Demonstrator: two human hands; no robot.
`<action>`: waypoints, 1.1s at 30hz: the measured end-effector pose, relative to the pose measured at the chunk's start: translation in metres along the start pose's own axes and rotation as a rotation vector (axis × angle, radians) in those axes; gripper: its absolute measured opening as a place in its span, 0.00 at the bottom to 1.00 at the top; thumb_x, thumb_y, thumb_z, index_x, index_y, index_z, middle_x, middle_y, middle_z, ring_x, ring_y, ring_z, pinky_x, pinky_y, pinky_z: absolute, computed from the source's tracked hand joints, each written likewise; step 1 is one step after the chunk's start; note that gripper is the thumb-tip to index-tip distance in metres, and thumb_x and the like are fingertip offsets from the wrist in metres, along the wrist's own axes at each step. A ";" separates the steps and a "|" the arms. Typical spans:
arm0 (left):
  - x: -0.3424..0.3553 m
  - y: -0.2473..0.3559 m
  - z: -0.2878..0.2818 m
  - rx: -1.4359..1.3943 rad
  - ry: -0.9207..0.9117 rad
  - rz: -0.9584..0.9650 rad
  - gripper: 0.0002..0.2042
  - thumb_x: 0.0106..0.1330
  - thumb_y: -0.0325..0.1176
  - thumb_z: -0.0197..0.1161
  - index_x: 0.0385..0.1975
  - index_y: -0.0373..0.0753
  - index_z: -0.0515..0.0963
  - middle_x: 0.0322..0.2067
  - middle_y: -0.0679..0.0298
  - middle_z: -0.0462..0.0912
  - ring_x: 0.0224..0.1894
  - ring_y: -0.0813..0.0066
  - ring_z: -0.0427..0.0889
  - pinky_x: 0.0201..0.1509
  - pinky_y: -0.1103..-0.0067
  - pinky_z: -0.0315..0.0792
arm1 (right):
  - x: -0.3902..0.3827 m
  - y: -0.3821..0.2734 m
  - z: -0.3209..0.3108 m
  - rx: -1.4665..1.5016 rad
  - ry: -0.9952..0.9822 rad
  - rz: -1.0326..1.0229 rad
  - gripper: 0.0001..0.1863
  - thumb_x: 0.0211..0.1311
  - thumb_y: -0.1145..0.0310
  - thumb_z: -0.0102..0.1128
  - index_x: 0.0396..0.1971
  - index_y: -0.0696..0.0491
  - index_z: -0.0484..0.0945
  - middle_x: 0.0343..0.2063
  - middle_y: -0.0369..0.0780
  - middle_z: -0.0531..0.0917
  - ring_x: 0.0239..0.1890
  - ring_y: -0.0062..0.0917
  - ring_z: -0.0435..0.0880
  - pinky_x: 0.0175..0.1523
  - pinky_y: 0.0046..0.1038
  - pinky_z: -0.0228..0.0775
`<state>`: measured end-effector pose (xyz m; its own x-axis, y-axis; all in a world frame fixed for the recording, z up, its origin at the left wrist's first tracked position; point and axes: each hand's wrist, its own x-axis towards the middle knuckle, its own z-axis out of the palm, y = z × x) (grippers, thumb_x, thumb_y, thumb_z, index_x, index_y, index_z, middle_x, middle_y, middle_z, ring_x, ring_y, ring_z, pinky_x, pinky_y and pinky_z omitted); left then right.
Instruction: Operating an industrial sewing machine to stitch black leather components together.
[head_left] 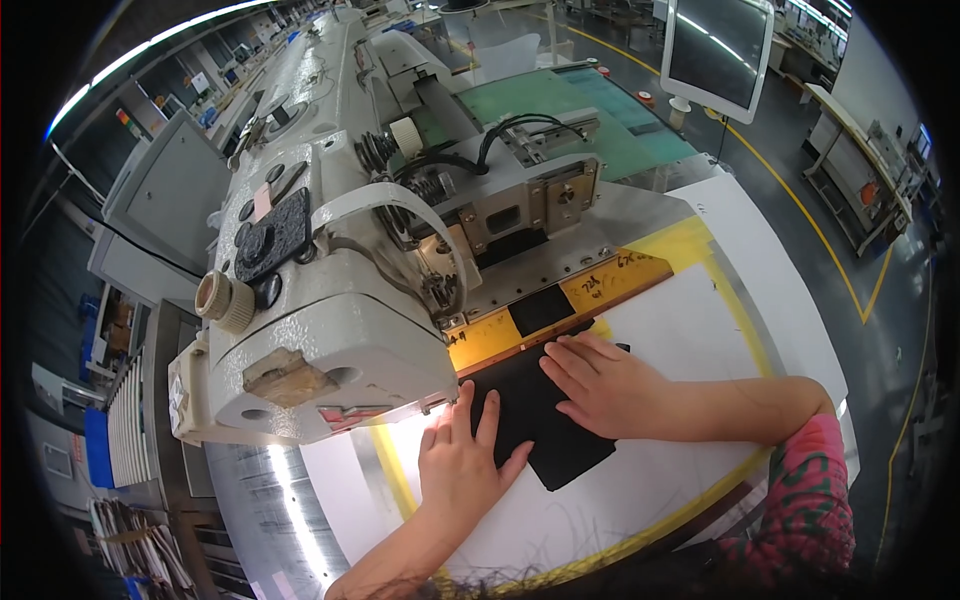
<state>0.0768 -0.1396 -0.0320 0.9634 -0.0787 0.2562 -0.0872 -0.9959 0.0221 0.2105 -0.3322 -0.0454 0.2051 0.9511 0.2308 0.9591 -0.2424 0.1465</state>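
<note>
A piece of black fabric [560,455] lies on the white work surface, its far edge up against a yellow template [610,283] with handwriting on it. My left hand [463,458] rests at the fabric's left edge, fingers spread and pointing toward the sewing machine head [330,330]. On the fabric's right part, my right hand [600,385] lies flat, with fingertips close to the template's edge. Nothing is gripped in either hand. The machine head hides the template's left end, and my hands cover parts of the fabric.
Yellow tape [725,295] borders the white sheet. A metal clamp assembly [530,205] with black cables stands behind the template. Farther back are a green table [560,110] and a screen [715,55]. A round knob [222,302] sticks out of the machine's left side.
</note>
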 end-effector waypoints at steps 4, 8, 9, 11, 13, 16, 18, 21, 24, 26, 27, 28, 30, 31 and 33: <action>0.001 0.001 0.000 -0.003 0.022 0.012 0.30 0.54 0.53 0.65 0.52 0.38 0.75 0.53 0.47 0.73 0.43 0.56 0.80 0.45 0.71 0.71 | -0.002 0.001 0.002 0.012 0.003 -0.004 0.29 0.66 0.55 0.49 0.54 0.67 0.70 0.54 0.55 0.73 0.58 0.43 0.71 0.67 0.40 0.54; 0.002 0.004 -0.004 0.000 0.001 -0.038 0.30 0.52 0.53 0.67 0.51 0.38 0.76 0.48 0.50 0.75 0.37 0.59 0.78 0.42 0.71 0.70 | -0.002 0.002 0.004 0.066 0.019 -0.005 0.29 0.62 0.56 0.54 0.54 0.66 0.69 0.55 0.53 0.71 0.59 0.42 0.70 0.67 0.40 0.55; 0.002 0.005 -0.004 0.015 0.020 -0.033 0.30 0.51 0.52 0.67 0.50 0.38 0.76 0.46 0.51 0.75 0.35 0.61 0.77 0.42 0.71 0.70 | -0.002 0.003 0.004 0.076 0.024 -0.004 0.30 0.62 0.56 0.54 0.54 0.66 0.69 0.55 0.53 0.71 0.59 0.42 0.70 0.67 0.40 0.55; 0.002 0.006 -0.005 0.023 0.024 -0.033 0.30 0.51 0.52 0.67 0.50 0.38 0.76 0.46 0.52 0.75 0.36 0.61 0.77 0.43 0.72 0.70 | -0.003 0.004 0.003 0.084 0.027 -0.001 0.30 0.62 0.56 0.54 0.55 0.66 0.68 0.55 0.53 0.71 0.60 0.42 0.70 0.67 0.40 0.55; 0.003 0.007 -0.006 0.031 0.028 -0.034 0.30 0.51 0.52 0.68 0.50 0.38 0.76 0.45 0.52 0.75 0.37 0.62 0.76 0.43 0.72 0.70 | -0.003 0.005 0.005 0.077 0.017 -0.018 0.30 0.63 0.56 0.53 0.55 0.66 0.68 0.56 0.53 0.71 0.60 0.42 0.70 0.67 0.39 0.55; 0.003 0.009 -0.009 0.049 0.018 -0.049 0.30 0.50 0.51 0.68 0.50 0.38 0.76 0.45 0.53 0.74 0.39 0.62 0.75 0.46 0.71 0.69 | -0.004 0.005 0.005 0.065 0.033 -0.034 0.30 0.63 0.55 0.52 0.54 0.66 0.69 0.55 0.53 0.72 0.59 0.42 0.70 0.67 0.39 0.55; 0.003 0.010 -0.011 0.034 0.008 -0.052 0.30 0.49 0.50 0.69 0.50 0.38 0.75 0.45 0.54 0.73 0.41 0.61 0.75 0.48 0.71 0.69 | -0.003 0.005 0.001 0.052 0.036 -0.044 0.29 0.64 0.55 0.51 0.54 0.66 0.69 0.54 0.53 0.72 0.59 0.42 0.70 0.67 0.39 0.55; 0.004 0.012 -0.012 0.017 0.008 -0.068 0.30 0.49 0.49 0.69 0.50 0.38 0.74 0.45 0.54 0.72 0.42 0.61 0.75 0.50 0.70 0.69 | -0.002 0.006 0.001 0.034 0.049 -0.060 0.28 0.65 0.55 0.50 0.52 0.66 0.70 0.54 0.54 0.73 0.59 0.42 0.71 0.67 0.38 0.55; 0.004 0.015 -0.016 0.026 -0.009 -0.093 0.30 0.49 0.48 0.69 0.50 0.38 0.74 0.45 0.54 0.72 0.44 0.60 0.75 0.50 0.69 0.69 | -0.003 0.007 -0.002 0.043 0.053 -0.077 0.28 0.65 0.55 0.49 0.51 0.66 0.71 0.54 0.54 0.73 0.59 0.42 0.71 0.67 0.38 0.55; 0.005 0.016 -0.015 0.020 -0.005 -0.105 0.30 0.49 0.48 0.69 0.50 0.38 0.74 0.46 0.54 0.72 0.44 0.59 0.75 0.50 0.69 0.69 | -0.004 0.010 -0.001 0.046 0.055 -0.088 0.28 0.65 0.55 0.49 0.51 0.66 0.72 0.54 0.54 0.73 0.59 0.42 0.71 0.67 0.38 0.55; 0.005 0.018 -0.016 0.013 -0.003 -0.114 0.29 0.49 0.48 0.69 0.49 0.38 0.74 0.46 0.53 0.72 0.45 0.58 0.75 0.50 0.69 0.69 | -0.005 0.011 0.002 0.058 0.101 -0.101 0.28 0.65 0.55 0.50 0.50 0.67 0.72 0.52 0.54 0.74 0.57 0.43 0.71 0.66 0.38 0.55; 0.006 0.019 -0.017 0.016 -0.003 -0.118 0.29 0.49 0.48 0.69 0.49 0.38 0.74 0.46 0.53 0.72 0.45 0.58 0.75 0.50 0.69 0.69 | -0.005 0.012 0.003 0.072 0.148 -0.115 0.28 0.64 0.54 0.50 0.49 0.67 0.72 0.50 0.55 0.75 0.56 0.44 0.72 0.66 0.38 0.56; 0.007 0.021 -0.021 0.008 -0.025 -0.147 0.29 0.48 0.47 0.70 0.48 0.37 0.74 0.47 0.53 0.71 0.46 0.57 0.75 0.50 0.69 0.69 | -0.005 0.014 0.001 0.084 0.140 -0.130 0.27 0.64 0.55 0.51 0.48 0.66 0.73 0.51 0.54 0.75 0.56 0.43 0.72 0.66 0.38 0.56; 0.007 0.022 -0.022 0.012 -0.024 -0.151 0.29 0.48 0.47 0.70 0.48 0.37 0.74 0.47 0.53 0.71 0.46 0.57 0.75 0.50 0.69 0.69 | -0.006 0.016 0.000 0.093 0.130 -0.141 0.27 0.63 0.55 0.52 0.48 0.66 0.73 0.51 0.54 0.75 0.56 0.43 0.72 0.66 0.37 0.56; 0.009 0.024 -0.023 0.015 -0.001 -0.143 0.29 0.47 0.46 0.70 0.48 0.37 0.74 0.49 0.52 0.71 0.46 0.56 0.75 0.51 0.68 0.69 | -0.008 0.018 -0.002 0.130 0.112 -0.141 0.26 0.63 0.56 0.53 0.48 0.66 0.73 0.51 0.54 0.74 0.57 0.42 0.71 0.66 0.37 0.57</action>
<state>0.0773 -0.1630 -0.0076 0.9660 0.0642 0.2506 0.0550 -0.9975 0.0436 0.2258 -0.3444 -0.0427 0.0507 0.9451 0.3229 0.9953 -0.0745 0.0616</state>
